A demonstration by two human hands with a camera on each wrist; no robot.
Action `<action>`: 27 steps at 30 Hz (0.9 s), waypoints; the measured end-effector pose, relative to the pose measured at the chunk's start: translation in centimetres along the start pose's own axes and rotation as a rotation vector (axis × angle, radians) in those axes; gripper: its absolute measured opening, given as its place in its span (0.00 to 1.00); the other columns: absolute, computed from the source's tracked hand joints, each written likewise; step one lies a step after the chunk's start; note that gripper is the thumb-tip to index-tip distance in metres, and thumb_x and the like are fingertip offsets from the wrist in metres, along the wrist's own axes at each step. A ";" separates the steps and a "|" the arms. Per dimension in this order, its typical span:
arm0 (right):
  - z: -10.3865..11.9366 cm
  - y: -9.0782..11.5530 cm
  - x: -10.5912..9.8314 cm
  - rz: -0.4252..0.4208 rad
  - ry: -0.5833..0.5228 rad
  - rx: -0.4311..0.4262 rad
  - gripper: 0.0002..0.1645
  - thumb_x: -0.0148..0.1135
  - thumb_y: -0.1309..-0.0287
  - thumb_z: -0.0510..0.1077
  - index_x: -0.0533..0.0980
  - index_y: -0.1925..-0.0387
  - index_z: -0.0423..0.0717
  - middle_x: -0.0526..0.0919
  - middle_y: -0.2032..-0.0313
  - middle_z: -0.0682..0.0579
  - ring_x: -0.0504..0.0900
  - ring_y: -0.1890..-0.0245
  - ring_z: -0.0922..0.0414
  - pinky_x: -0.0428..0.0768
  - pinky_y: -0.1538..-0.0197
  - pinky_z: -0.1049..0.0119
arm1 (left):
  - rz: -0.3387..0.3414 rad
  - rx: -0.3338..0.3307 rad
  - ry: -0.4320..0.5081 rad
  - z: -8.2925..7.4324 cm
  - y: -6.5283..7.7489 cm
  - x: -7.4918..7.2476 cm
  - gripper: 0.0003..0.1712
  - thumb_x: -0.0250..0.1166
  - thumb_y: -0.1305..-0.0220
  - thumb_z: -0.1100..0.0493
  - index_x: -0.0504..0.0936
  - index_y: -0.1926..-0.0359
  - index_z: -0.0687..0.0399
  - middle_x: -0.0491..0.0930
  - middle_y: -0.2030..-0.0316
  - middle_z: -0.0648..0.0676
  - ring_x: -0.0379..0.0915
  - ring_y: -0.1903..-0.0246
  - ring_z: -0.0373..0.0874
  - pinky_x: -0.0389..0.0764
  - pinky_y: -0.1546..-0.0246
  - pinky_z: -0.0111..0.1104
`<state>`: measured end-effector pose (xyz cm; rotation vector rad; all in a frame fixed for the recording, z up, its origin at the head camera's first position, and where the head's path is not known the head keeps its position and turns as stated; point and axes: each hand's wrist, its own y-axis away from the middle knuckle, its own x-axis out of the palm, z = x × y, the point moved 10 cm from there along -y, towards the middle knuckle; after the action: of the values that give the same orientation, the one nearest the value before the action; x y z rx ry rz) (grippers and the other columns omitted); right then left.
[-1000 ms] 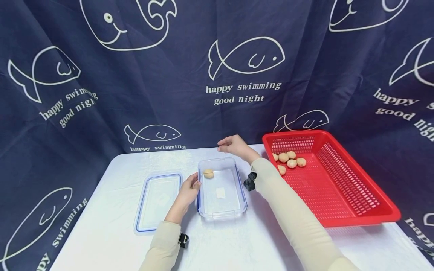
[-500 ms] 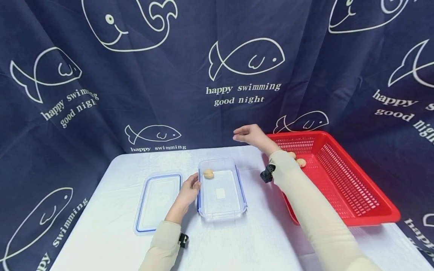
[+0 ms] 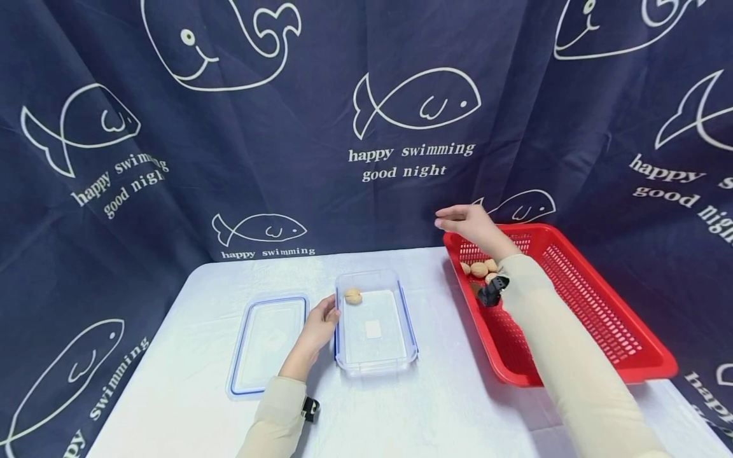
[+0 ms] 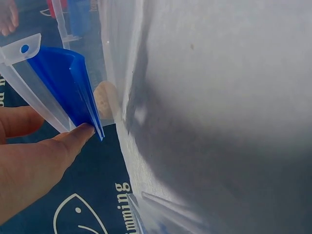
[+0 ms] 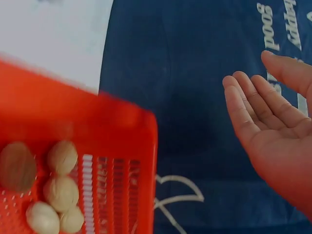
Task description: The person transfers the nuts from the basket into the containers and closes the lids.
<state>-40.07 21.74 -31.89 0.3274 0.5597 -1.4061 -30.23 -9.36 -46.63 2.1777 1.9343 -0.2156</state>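
Observation:
A clear plastic food box (image 3: pixel 372 369) with blue-edged sides stands on the table, holding a walnut (image 3: pixel 353 296) near its back left corner. My left hand (image 3: pixel 318 324) grips the box's left side. In the left wrist view, a fingertip presses the hanging blue latch (image 4: pixel 66 83), while another finger lies near the rim. My right hand (image 3: pixel 471 224) hovers over the back left corner of a red plastic basket (image 3: pixel 621 305), its fingers extended and holding nothing. Several walnuts (image 5: pixel 61 193) lie in the basket, partly hidden by the right wrist in the head view.
The box's lid (image 3: pixel 269 343), clear with a blue seal, lies flat to the left of the box. A dark blue curtain (image 3: pixel 321 178) with fish prints hangs behind the white table (image 3: pixel 189 381).
My right hand has moved rightward from behind the box to above the basket's back corner. The left hand and the box have stayed in place.

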 end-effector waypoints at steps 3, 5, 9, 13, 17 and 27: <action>-1.0 0.5 -1.2 -0.024 0.006 0.022 0.27 0.64 0.39 0.48 0.75 0.42 0.39 0.80 0.47 0.38 0.79 0.57 0.65 0.76 0.43 0.57 | -0.004 0.000 0.004 0.0 0.0 0.0 0.27 0.48 0.29 0.69 0.57 0.32 0.74 0.63 0.36 0.73 0.60 0.35 0.62 0.65 0.33 0.46; -1.6 0.8 -1.9 -0.037 0.008 0.030 0.28 0.63 0.38 0.49 0.74 0.41 0.39 0.79 0.46 0.38 0.78 0.57 0.67 0.74 0.42 0.57 | -0.007 -0.001 0.005 0.1 0.0 -0.1 0.27 0.48 0.29 0.70 0.57 0.32 0.74 0.63 0.36 0.73 0.60 0.35 0.62 0.65 0.33 0.46; -2.7 1.6 -3.2 -0.057 0.015 0.046 0.29 0.62 0.37 0.50 0.73 0.40 0.38 0.78 0.44 0.37 0.76 0.57 0.69 0.73 0.44 0.64 | -0.007 -0.007 0.005 0.3 -0.1 -0.1 0.27 0.48 0.29 0.69 0.57 0.32 0.73 0.63 0.36 0.73 0.60 0.35 0.62 0.65 0.33 0.46; -3.8 2.3 -4.4 -0.101 0.011 0.053 0.29 0.63 0.38 0.51 0.74 0.41 0.37 0.80 0.46 0.40 0.76 0.58 0.71 0.74 0.49 0.73 | -0.004 -0.008 0.004 0.4 -0.1 -0.1 0.27 0.49 0.29 0.69 0.57 0.31 0.72 0.63 0.36 0.72 0.60 0.35 0.61 0.64 0.33 0.46; -5.7 2.8 -5.3 -0.123 -0.022 0.081 0.31 0.64 0.39 0.53 0.74 0.41 0.37 0.84 0.52 0.53 0.77 0.60 0.73 0.74 0.52 0.78 | -0.005 -0.002 0.005 0.4 0.0 -0.1 0.27 0.49 0.29 0.69 0.57 0.32 0.73 0.64 0.36 0.73 0.61 0.35 0.62 0.65 0.33 0.46; -10.7 3.8 -6.7 -0.159 -0.051 0.173 0.34 0.63 0.39 0.52 0.71 0.39 0.33 0.80 0.58 0.67 0.74 0.65 0.80 0.76 0.54 0.81 | -0.009 -0.004 0.006 0.4 -0.1 -0.1 0.27 0.49 0.29 0.69 0.58 0.32 0.73 0.64 0.37 0.73 0.61 0.35 0.61 0.65 0.33 0.46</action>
<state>-38.68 33.64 -37.51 0.3905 0.4305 -1.6170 -30.30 -9.60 -46.99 2.1706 1.9459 -0.2063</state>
